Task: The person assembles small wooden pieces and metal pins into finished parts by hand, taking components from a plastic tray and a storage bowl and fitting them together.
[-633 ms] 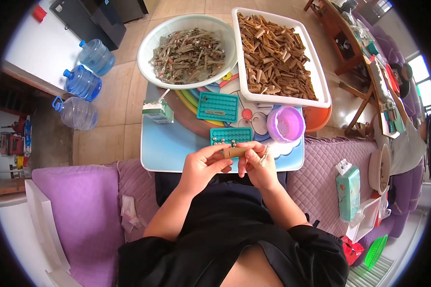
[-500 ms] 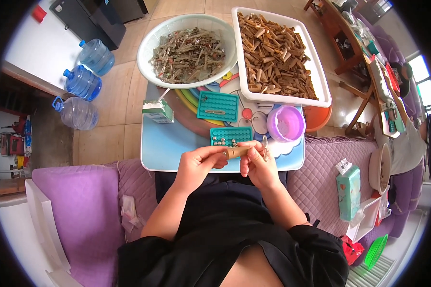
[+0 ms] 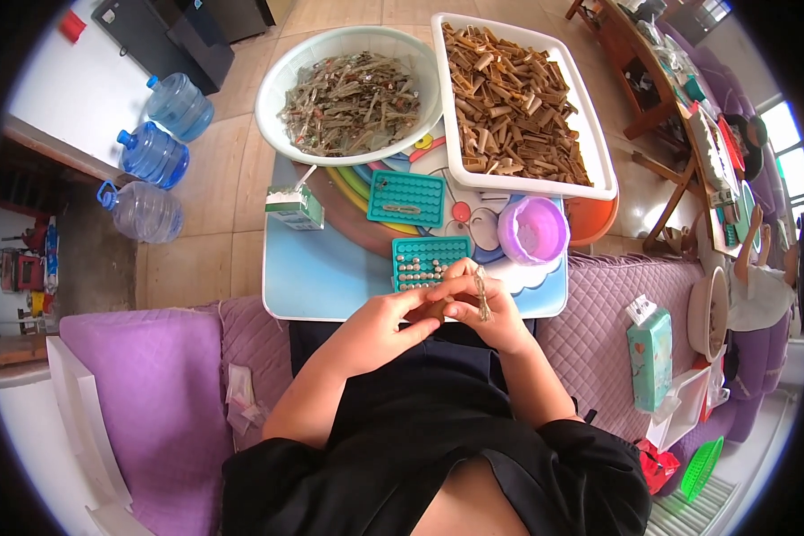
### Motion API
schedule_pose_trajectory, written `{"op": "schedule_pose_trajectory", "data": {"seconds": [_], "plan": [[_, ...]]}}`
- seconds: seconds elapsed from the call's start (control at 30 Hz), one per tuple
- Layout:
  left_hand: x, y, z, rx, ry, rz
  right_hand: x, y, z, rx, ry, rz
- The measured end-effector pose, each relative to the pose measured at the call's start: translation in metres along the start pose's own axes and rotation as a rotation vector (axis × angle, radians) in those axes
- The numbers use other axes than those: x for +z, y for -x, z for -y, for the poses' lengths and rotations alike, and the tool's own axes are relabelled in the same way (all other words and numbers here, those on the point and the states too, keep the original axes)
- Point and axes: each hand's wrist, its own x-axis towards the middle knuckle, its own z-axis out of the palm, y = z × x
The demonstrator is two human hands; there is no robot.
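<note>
My left hand (image 3: 380,330) and right hand (image 3: 493,314) meet over the table's near edge, fingers closed around a brown rolled piece (image 3: 439,309). Most of that piece is hidden by the fingers. A thin, pale greenish see-through strip (image 3: 483,299) hangs from the fingers of my right hand. Just beyond the hands lies a teal tray of small pits (image 3: 460,243) with several silvery balls (image 3: 411,267) in it. Farther off, a second teal tray (image 3: 406,189) holds a slim strip in its lower part.
A pale basin (image 3: 272,116) of greenish strips and a white tub (image 3: 603,165) of brown rolled pieces stand at the table's far side. A purple bowl (image 3: 534,232) sits right, a small green carton (image 3: 297,210) left. Another person (image 3: 759,290) is at far right.
Both hands have drawn closer together and slightly nearer to me. The brown rolled piece, seen plainly before, is now mostly covered by fingers. More of the near tray's balls show.
</note>
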Motion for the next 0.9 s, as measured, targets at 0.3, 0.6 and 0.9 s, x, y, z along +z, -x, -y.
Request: {"op": "schedule_pose_trajectory", "data": {"seconds": [0.3, 0.6, 0.9], "plan": [[0.024, -0.002, 0.007, 0.205, -0.109, -0.180, 0.018, 0.004, 0.014, 0.292, -0.358, -0.036], [0.048, -0.006, 0.029, 0.377, -0.240, -0.423, 0.027, 0.003, 0.020, 0.000, 0.274, -0.197], [0.044, -0.006, 0.042, 0.321, 0.164, -0.218, -0.014, -0.002, 0.029, 0.219, 0.289, -0.021]]}}
